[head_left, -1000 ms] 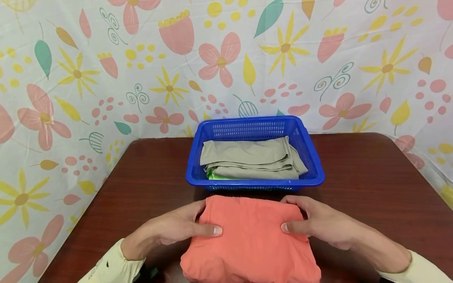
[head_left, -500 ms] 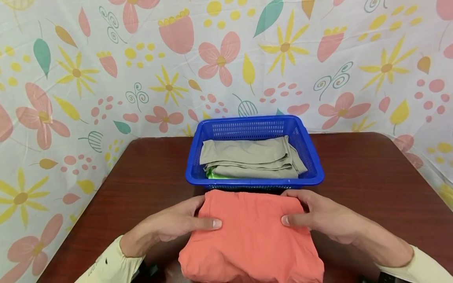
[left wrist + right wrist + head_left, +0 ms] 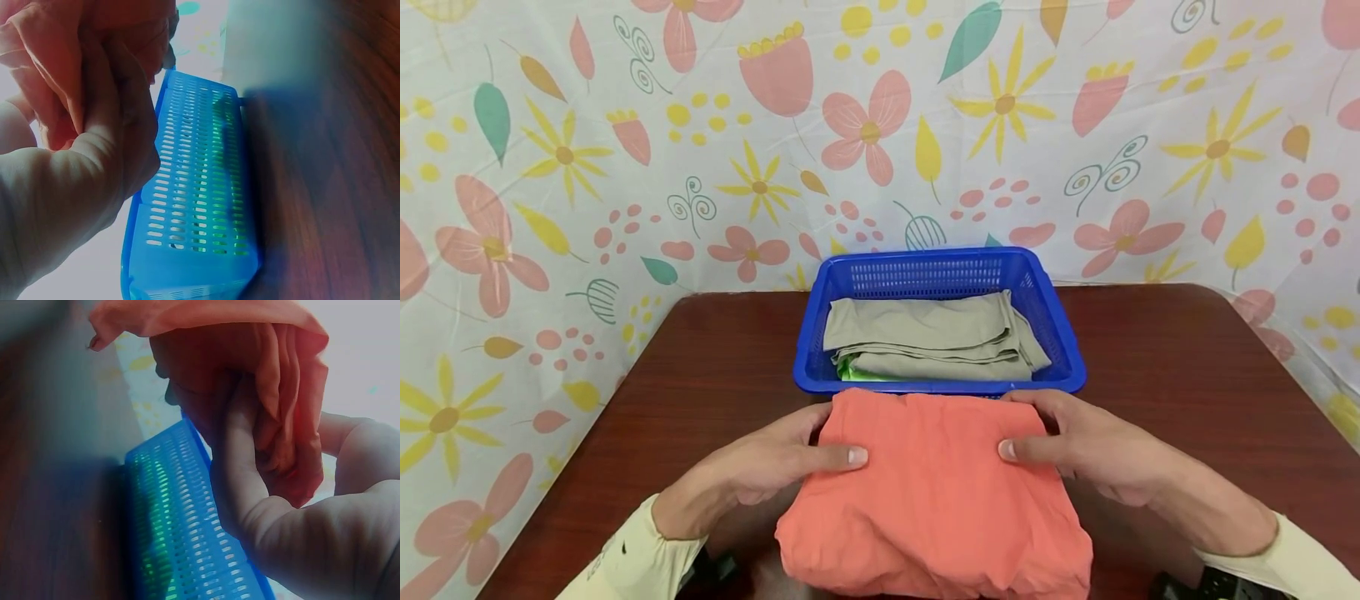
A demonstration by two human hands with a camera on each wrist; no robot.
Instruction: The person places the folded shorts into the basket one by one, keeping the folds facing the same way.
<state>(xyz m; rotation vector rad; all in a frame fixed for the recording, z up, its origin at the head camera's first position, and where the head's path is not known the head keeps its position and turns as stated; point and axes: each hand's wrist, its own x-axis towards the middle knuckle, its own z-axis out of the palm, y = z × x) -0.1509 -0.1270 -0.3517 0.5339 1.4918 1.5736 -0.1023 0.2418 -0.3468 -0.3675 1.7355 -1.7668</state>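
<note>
A folded coral-orange piece of clothing (image 3: 932, 492) is held up in front of the blue basket, its layers bunched toward the near side. My left hand (image 3: 767, 458) grips its left edge, thumb on top and fingers underneath. On the opposite edge my right hand (image 3: 1097, 450) holds it the same way. In the left wrist view, fingers (image 3: 134, 119) curl under the cloth (image 3: 47, 56). The right wrist view shows fingers (image 3: 240, 456) tucked beneath the hanging folds (image 3: 287, 400). The exact garment type cannot be told.
The blue plastic basket (image 3: 940, 387) stands at the back of the dark wooden table (image 3: 1157, 358). Inside lie folded grey-beige cloth (image 3: 925, 325) and a bit of bright green cloth (image 3: 853, 371). A flower-patterned curtain (image 3: 880, 167) hangs behind.
Both hands have raised the coral-orange clothing and moved it slightly forward, so its far edge now overlaps the basket's front rim in the head view. The basket has stayed in place.
</note>
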